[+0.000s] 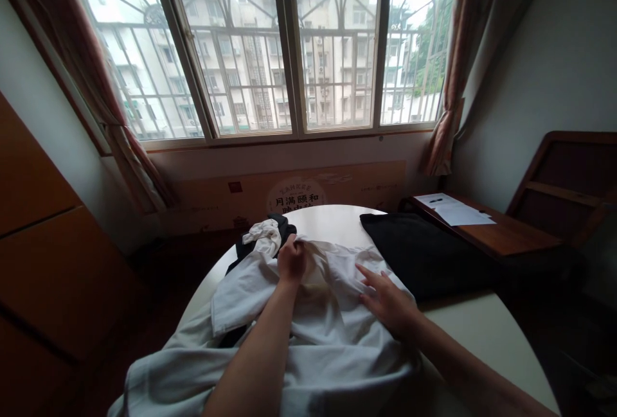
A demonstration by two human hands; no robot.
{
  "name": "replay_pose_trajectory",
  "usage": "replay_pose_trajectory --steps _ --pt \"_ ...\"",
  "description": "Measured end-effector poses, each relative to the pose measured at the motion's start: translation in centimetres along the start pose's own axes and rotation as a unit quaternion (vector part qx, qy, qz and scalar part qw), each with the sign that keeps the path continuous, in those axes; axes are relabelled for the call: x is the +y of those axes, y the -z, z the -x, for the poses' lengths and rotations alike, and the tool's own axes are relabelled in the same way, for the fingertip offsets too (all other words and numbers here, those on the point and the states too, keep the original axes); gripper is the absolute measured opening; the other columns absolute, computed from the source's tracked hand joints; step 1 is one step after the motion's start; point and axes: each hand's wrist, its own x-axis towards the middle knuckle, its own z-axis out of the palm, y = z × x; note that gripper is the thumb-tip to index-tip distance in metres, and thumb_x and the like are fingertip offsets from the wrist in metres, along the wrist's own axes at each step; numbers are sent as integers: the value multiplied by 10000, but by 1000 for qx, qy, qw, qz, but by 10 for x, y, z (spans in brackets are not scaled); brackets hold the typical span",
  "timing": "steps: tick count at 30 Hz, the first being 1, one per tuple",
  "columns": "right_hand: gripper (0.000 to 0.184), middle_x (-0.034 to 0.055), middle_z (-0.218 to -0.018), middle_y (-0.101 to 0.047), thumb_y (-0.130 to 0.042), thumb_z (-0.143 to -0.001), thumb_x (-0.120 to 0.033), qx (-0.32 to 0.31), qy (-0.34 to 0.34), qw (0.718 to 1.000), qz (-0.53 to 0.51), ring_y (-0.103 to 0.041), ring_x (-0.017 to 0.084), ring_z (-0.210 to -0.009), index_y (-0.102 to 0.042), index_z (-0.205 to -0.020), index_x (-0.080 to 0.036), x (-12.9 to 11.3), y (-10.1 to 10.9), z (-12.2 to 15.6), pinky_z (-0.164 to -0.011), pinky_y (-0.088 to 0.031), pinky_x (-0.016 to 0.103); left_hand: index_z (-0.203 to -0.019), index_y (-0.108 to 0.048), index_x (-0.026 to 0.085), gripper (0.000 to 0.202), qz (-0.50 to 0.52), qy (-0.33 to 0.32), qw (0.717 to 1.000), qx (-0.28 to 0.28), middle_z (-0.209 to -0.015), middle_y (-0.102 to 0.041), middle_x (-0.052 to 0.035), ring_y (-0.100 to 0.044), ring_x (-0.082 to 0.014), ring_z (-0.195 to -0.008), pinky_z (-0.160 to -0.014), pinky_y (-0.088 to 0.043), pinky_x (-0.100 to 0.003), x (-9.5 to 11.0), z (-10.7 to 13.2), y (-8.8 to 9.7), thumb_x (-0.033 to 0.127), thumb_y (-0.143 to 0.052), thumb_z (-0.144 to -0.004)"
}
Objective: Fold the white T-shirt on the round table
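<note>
A rumpled white garment (332, 320), perhaps a shirt, spreads over the near part of a round white table (463, 327) and hangs toward me. Its far edge is pinched in my left hand (292, 261), whose fingers are closed and lift the cloth a little. My right hand (388, 298) lies over the right part of the cloth with fingers stretched and apart, gripping nothing. Just beyond my left hand sits a crumpled heap of white and black cloth (264, 237). To the right of my right hand, a dark folded cloth (424, 256) lies flat.
A wooden side table (525, 237) with white papers (460, 211) and a pen stands at the right, beside a wooden chair (569, 179). An orange-brown cabinet (43, 263) rises at the left. Behind the table are a printed box (347, 186) and a curtained window.
</note>
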Motion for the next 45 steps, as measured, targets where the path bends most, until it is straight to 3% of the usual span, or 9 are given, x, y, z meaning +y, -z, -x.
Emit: replay_pose_trajectory --steps 5,9,12,16,22,27,32,38,45 --pt "478 8 -879 -728 -642 -762 -220 89 -41 985 -145 -667 223 -850 -691 -1237 -252 -17 16 -6 -863 -511 377 -875 -618 226 293 20 12 1000 4 -848 -720 -68 -676 -232 -832 -700 -418 -289 -6 -4 -3 229 -349 -990" --pt "366 -52 -647 -581 -601 -656 -202 169 -88 896 -401 -511 134 -562 -720 -999 -247 -24 53 -10 -527 -412 249 -924 -637 221 298 34 30 999 12 -940 -738 -86 -689 -241 -916 -763 -463 -289 -10 -7 -3 217 -344 -981" --pt "351 -88 -514 -399 -547 -681 -251 125 -76 844 -516 -324 99 -408 -723 -982 -292 -16 83 -10 -409 -317 212 -955 -649 218 300 41 40 998 18 -1009 -742 -96 -686 -249 -988 -814 -478 -293 -10 -8 -4 209 -349 -970" --pt "355 -113 -475 -331 -506 -854 -356 5 -33 845 -533 -142 66 -313 -709 -1144 -323 -6 97 -6 -305 -203 175 -942 -646 213 297 41 45 998 19 -1006 -742 -103 -683 -257 -990 -824 -478 -302 -11 -9 -7 203 -349 -964" --pt "356 43 -835 -685 -667 -912 -425 -82 89 958 -262 -665 191 -756 -698 -1201 -220 -41 58 6 -728 -565 336 -914 -644 221 270 29 35 999 -7 -943 -744 -92 -688 -260 -934 -790 -462 -313 -14 -9 -12 225 -380 -970" --pt "412 119 -1267 -678 -720 -878 -419 -188 202 961 -1 -568 295 -1262 -698 -1260 -266 -81 34 22 -1089 -454 449 -861 -645 220 239 7 30 999 -34 -900 -748 -85 -691 -254 -895 -766 -450 -315 -16 -9 -15 195 -420 -938" --pt "560 124 -1580 -447 -763 -809 -398 -275 120 948 102 -355 384 -1479 -654 -1351 -312 -77 24 26 -1199 -300 584 -851 -652 222 214 -11 33 998 -54 -915 -759 -94 -698 -264 -903 -761 -447 -320 -20 -8 -20 207 -452 -924" --pt "480 157 -1540 -496 -642 -831 -216 -193 88 963 164 -450 369 -1425 -697 -1307 -241 -52 12 22 -1178 -362 533 -885 -659 222 223 -19 33 997 -65 -956 -768 -106 -704 -275 -942 -781 -450 -327 -20 -7 -21 209 -442 -935" --pt "533 92 -1116 -766 -465 -749 -45 -55 42 991 110 -696 252 -1065 -766 -1152 -222 -34 23 9 -985 -515 374 -932 -683 226 292 -9 33 998 -58 -987 -766 -106 -698 -281 -970 -791 -448 -332 -22 -7 -20 222 -393 -962"
